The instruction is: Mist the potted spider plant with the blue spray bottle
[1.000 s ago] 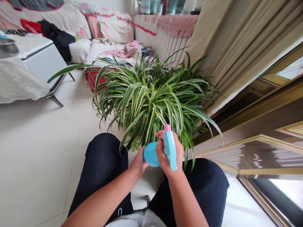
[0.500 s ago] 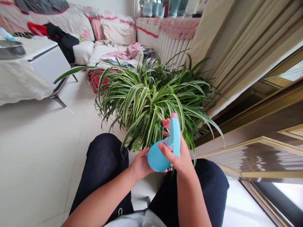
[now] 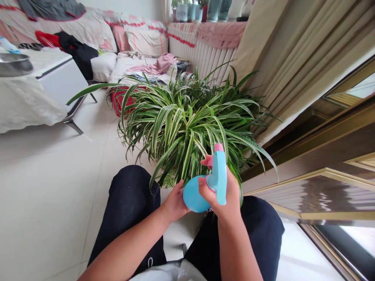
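Pale tiled floor (image 3: 52, 175) flanks the spider plant (image 3: 187, 121); on its near side, right fingers (image 3: 205, 189) grasp the tilted blue spray bottle (image 3: 195, 197) neckwards, left fingers (image 3: 177, 188) cradle its leftward base, pink nozzle (image 3: 218, 147) plantward.

Spray btl (image 3: 195, 195) lt blue w/ pink nozzle (image 3: 218, 147); plant (image 3: 175, 121) grn, white-striped; trousers (image 3: 129, 207) dk navy
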Motion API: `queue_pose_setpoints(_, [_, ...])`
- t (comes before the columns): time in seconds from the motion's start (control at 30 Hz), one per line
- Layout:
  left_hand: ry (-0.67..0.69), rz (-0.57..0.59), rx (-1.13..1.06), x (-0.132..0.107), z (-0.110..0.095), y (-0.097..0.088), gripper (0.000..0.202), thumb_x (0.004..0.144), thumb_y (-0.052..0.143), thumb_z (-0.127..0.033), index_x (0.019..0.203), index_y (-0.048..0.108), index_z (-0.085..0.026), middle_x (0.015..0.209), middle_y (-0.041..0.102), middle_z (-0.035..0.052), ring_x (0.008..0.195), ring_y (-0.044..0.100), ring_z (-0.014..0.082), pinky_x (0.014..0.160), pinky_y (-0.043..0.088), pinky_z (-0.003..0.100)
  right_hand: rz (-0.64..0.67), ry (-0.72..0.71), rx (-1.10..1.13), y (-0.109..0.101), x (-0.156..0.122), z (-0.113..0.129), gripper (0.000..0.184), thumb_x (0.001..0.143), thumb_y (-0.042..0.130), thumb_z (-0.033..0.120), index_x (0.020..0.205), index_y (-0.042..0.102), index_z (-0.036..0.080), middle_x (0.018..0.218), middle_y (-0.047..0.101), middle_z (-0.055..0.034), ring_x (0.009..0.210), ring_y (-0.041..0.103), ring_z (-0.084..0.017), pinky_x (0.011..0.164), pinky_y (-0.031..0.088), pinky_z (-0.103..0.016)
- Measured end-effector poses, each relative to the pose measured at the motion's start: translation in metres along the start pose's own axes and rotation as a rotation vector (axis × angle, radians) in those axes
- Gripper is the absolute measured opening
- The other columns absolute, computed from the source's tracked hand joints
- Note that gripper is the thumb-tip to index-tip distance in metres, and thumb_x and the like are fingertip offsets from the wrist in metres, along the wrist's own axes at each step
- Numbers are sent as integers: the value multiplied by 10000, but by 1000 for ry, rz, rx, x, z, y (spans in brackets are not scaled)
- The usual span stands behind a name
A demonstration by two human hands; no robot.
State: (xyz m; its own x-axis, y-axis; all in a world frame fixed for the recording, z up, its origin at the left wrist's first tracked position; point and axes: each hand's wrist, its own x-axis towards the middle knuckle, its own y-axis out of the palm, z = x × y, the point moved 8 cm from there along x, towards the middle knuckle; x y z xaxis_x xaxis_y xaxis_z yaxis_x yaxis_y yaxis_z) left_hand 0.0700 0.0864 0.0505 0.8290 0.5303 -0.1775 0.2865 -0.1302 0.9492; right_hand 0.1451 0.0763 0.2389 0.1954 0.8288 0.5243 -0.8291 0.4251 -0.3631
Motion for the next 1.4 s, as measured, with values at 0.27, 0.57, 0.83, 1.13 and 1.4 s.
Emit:
queue_pose_setpoints(0.27, [-8,-1,48,2,6,-7,639,879,531,-557,1303,556,-81,1093,733,151,1117,639,300,969,436,397,86,178,56,-2,1,-11,598,815,592,253,1398,458,257,1352,590,-97,751,676,-180,802,557,-385])
queue_pose_setpoints(0.57, [-47,-55,77,4,15,-14,716,809,559,-663,1246,613,-99,1116,727,161,1170,608,324,991,427,421,-71,161,-117,-18,4,-21,298,788,621,320,1065,584,218,1186,637,-114,1158,570,-312,930,466,-484])
queue_pose_setpoints(0.83, [-22,-52,72,7,14,-15,655,827,554,-630,1197,651,-98,1130,721,165,1200,586,335,1024,405,436,-247,40,-292,-23,-4,-13,216,804,571,267,1013,582,216,989,656,-89,1076,577,-326,900,440,-534])
queue_pose_setpoints(1.13, [16,23,73,9,10,-9,656,818,567,-637,1209,647,-116,1160,716,148,1266,536,328,1089,336,442,-276,62,-265,-22,-11,-8,261,811,586,270,1066,588,217,1026,655,-86,1028,604,-314,887,462,-523])
queue_pose_setpoints(1.4, [5,-45,123,3,11,-4,502,869,595,-494,1209,649,-127,1153,721,122,1219,578,282,1046,394,385,-120,29,-2,-19,-8,2,640,829,604,261,1432,392,275,1388,539,-103,1257,547,-297,1001,479,-501])
